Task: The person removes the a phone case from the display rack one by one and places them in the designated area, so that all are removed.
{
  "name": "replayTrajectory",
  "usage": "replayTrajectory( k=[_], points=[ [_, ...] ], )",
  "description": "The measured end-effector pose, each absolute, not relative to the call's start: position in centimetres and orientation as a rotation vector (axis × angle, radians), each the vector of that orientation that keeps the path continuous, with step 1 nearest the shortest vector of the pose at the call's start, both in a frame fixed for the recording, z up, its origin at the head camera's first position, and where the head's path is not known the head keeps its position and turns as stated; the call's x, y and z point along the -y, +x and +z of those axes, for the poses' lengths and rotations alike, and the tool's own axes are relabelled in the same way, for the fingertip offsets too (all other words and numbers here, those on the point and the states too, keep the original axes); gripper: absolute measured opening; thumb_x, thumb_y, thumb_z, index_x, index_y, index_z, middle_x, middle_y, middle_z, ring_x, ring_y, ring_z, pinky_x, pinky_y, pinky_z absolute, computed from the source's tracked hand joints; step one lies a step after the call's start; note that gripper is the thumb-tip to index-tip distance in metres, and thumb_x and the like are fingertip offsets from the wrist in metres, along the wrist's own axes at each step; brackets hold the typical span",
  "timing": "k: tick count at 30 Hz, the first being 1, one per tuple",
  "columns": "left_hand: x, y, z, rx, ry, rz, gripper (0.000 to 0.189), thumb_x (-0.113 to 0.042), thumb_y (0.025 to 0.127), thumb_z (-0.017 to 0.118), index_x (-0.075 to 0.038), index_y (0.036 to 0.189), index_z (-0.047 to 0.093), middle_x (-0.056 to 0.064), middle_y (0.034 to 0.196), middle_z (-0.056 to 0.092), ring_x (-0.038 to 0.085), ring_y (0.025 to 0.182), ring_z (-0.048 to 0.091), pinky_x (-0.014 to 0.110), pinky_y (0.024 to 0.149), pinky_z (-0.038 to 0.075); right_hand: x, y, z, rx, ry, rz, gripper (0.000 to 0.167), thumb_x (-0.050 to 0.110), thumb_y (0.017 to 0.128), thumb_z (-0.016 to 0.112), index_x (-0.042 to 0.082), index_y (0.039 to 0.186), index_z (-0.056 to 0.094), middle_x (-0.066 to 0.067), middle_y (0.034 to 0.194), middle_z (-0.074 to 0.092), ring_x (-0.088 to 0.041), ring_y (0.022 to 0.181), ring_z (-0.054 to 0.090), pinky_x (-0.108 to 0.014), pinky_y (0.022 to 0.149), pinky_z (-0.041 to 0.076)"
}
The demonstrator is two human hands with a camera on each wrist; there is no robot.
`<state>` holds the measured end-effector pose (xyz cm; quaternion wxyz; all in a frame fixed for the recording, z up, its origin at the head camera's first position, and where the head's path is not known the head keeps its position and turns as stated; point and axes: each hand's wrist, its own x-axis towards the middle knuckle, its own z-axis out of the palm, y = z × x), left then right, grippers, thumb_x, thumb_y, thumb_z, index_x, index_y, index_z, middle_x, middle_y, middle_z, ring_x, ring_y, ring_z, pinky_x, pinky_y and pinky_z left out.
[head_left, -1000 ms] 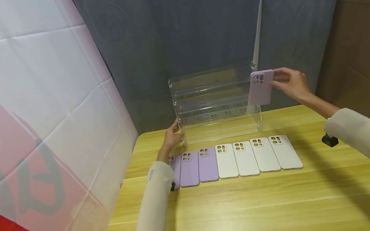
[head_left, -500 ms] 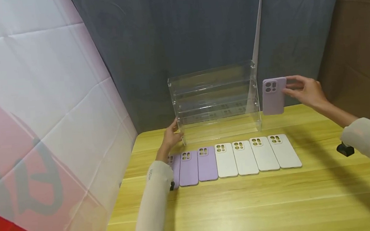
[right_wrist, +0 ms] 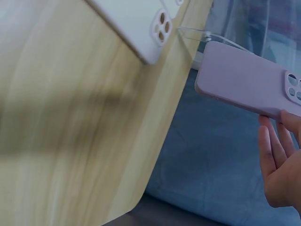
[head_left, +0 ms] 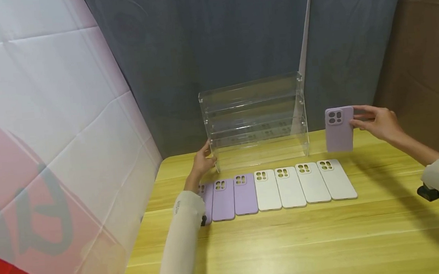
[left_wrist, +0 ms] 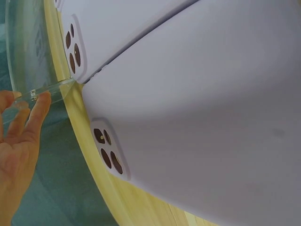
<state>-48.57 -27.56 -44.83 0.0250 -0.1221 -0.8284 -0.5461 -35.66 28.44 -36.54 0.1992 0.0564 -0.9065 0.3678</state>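
My right hand (head_left: 381, 123) pinches a lilac phone case (head_left: 339, 137) by its right edge. The case is held upright above the table, to the right of a clear acrylic display stand (head_left: 255, 128); its camera cutouts face me. In the right wrist view, thumb and fingers grip the long edge of the case (right_wrist: 242, 77). At the stand's lower left, my left hand (head_left: 202, 163) holds its side panel; in the left wrist view, the fingers and thumb of that hand (left_wrist: 21, 146) lie on either side of the clear panel (left_wrist: 55, 89).
Before the stand lies a row of phone cases: lilac ones (head_left: 245, 198) on the left, partly hidden by my left wrist, then several white ones (head_left: 268, 195). They rest on a wood-grain table (head_left: 288, 247). A grey curtain (head_left: 235, 38) hangs behind, a white-and-pink sheet (head_left: 64, 97) at left.
My right hand has moved right and downward with the lilac phone case, away from the stand's right side. The left hand has kept its hold on the stand.
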Motion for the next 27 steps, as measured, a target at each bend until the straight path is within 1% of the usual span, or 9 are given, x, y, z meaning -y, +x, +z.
replayTrajectory(
  k=[2, 5, 7, 9, 12, 15, 18, 20, 27],
  points=[
    [27.5, -48.5, -44.8, 2.565, -0.383, -1.687, 0.083, 0.012, 0.095, 0.061, -0.019, 0.165, 0.028, 0.036, 0.151, 0.044, 0.052, 0.108, 0.068, 0.047, 0.080, 0.067, -28.9, -35.3, -36.9, 2.551, 0.147, 1.027, 0.056, 0.012, 0.098, 0.073, -0.004, 0.148, 0.053, -0.036, 0.124, 0.065, 0.016, 0.068, 0.061, -0.016, 0.053, 0.055],
    [27.5, -48.3, -44.7, 2.570, -0.388, -1.673, 0.083, 0.011, 0.095, 0.060, -0.019, 0.165, 0.028, 0.036, 0.152, 0.044, 0.053, 0.106, 0.068, 0.043, 0.078, 0.067, -29.6, -34.9, -37.5, 2.570, 0.132, 1.028, 0.056, 0.011, 0.097, 0.074, -0.005, 0.147, 0.053, -0.035, 0.122, 0.066, 0.013, 0.067, 0.064, -0.021, 0.051, 0.056],
    [27.4, -48.3, -44.6, 2.569, -0.379, -1.669, 0.083, 0.012, 0.095, 0.061, -0.020, 0.165, 0.029, 0.035, 0.151, 0.046, 0.054, 0.106, 0.068, 0.037, 0.073, 0.067, -30.1, -34.6, -37.9, 2.581, 0.131, 1.032, 0.056, 0.010, 0.097, 0.074, -0.006, 0.146, 0.053, -0.034, 0.121, 0.067, 0.012, 0.068, 0.064, -0.020, 0.052, 0.057],
    [27.4, -48.3, -44.6, 2.566, -0.375, -1.671, 0.083, 0.011, 0.095, 0.061, -0.020, 0.165, 0.028, 0.035, 0.151, 0.046, 0.053, 0.106, 0.068, 0.036, 0.073, 0.067, -30.6, -34.3, -38.3, 2.584, 0.135, 1.038, 0.055, 0.010, 0.096, 0.075, -0.006, 0.145, 0.054, -0.034, 0.118, 0.068, 0.013, 0.067, 0.064, -0.020, 0.053, 0.058],
    [27.4, -48.4, -44.6, 2.566, -0.358, -1.685, 0.083, 0.010, 0.095, 0.061, -0.021, 0.165, 0.028, 0.034, 0.152, 0.045, 0.053, 0.106, 0.068, 0.040, 0.076, 0.067, -31.3, -34.0, -38.9, 2.587, 0.144, 1.071, 0.055, 0.011, 0.096, 0.075, -0.009, 0.143, 0.055, -0.032, 0.113, 0.071, 0.012, 0.067, 0.064, -0.019, 0.055, 0.059],
    [27.4, -48.4, -44.6, 2.578, -0.335, -1.687, 0.084, 0.009, 0.096, 0.061, -0.023, 0.165, 0.027, 0.035, 0.153, 0.044, 0.051, 0.106, 0.068, 0.047, 0.080, 0.066, -31.9, -33.6, -39.6, 2.602, 0.138, 1.103, 0.056, 0.014, 0.097, 0.075, -0.009, 0.143, 0.054, -0.028, 0.110, 0.074, 0.011, 0.069, 0.066, -0.021, 0.056, 0.061],
    [27.5, -48.4, -44.6, 2.586, -0.321, -1.682, 0.084, 0.008, 0.096, 0.062, -0.025, 0.165, 0.027, 0.034, 0.154, 0.043, 0.050, 0.107, 0.068, 0.054, 0.084, 0.065, -32.4, -33.2, -40.3, 2.637, 0.125, 1.104, 0.059, 0.019, 0.097, 0.075, -0.009, 0.144, 0.054, -0.023, 0.108, 0.076, 0.007, 0.071, 0.068, -0.022, 0.057, 0.062],
    [27.5, -48.5, -44.7, 2.587, -0.319, -1.675, 0.084, 0.007, 0.096, 0.062, -0.025, 0.165, 0.027, 0.034, 0.154, 0.043, 0.049, 0.106, 0.069, 0.055, 0.085, 0.064, -32.7, -32.9, -40.7, 2.657, 0.114, 1.108, 0.060, 0.021, 0.098, 0.075, -0.009, 0.144, 0.053, -0.021, 0.108, 0.077, 0.006, 0.072, 0.069, -0.022, 0.058, 0.062],
    [27.5, -48.6, -44.8, 2.602, -0.317, -1.664, 0.085, 0.006, 0.096, 0.063, -0.027, 0.165, 0.026, 0.032, 0.154, 0.044, 0.047, 0.097, 0.070, 0.057, 0.087, 0.063, -33.5, -32.4, -41.9, 2.685, 0.130, 1.152, 0.059, 0.016, 0.098, 0.074, -0.014, 0.143, 0.051, -0.029, 0.109, 0.074, 0.003, 0.072, 0.071, -0.026, 0.060, 0.064]
  ],
)
